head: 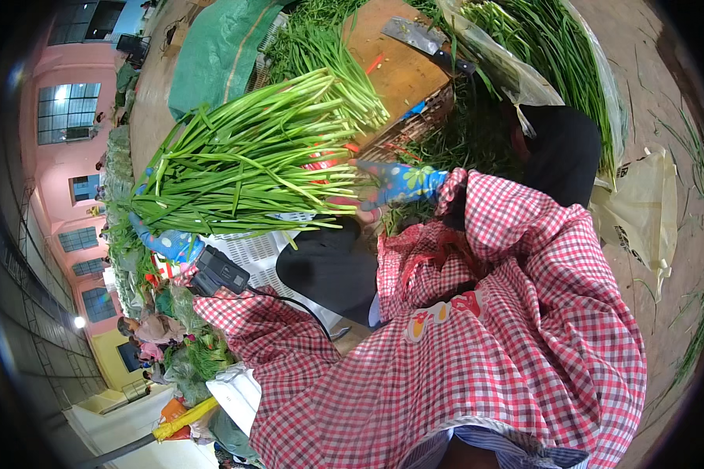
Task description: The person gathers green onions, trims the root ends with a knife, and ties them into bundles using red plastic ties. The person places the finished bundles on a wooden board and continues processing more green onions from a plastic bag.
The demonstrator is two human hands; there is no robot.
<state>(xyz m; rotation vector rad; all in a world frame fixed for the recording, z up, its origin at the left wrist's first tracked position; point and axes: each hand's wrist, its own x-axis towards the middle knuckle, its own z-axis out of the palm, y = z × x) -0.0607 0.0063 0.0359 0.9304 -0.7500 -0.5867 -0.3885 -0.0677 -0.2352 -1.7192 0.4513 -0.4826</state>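
A large loose bundle of long green chives [252, 170] lies across the view, its pale cut stems facing right. My left hand [163, 237], in a blue patterned glove, holds its leafy end at the left, with fingers showing along the edge. My right hand [381, 186], in a blue floral glove with the fingertips showing pinkish, is at the stem ends with its fingers spread; whether it touches them is unclear. Behind the bundle, more chives [361, 97] lie beside a wooden board [408, 70]. A cleaver [413, 35] with a black handle rests on the board.
A white perforated plastic crate [252, 255] is below the bundle. A green woven sack [220, 55] stands at upper left. Chives in a clear bag [581, 76] and a cream bag [639, 211] are at right. People sit among greens at far left.
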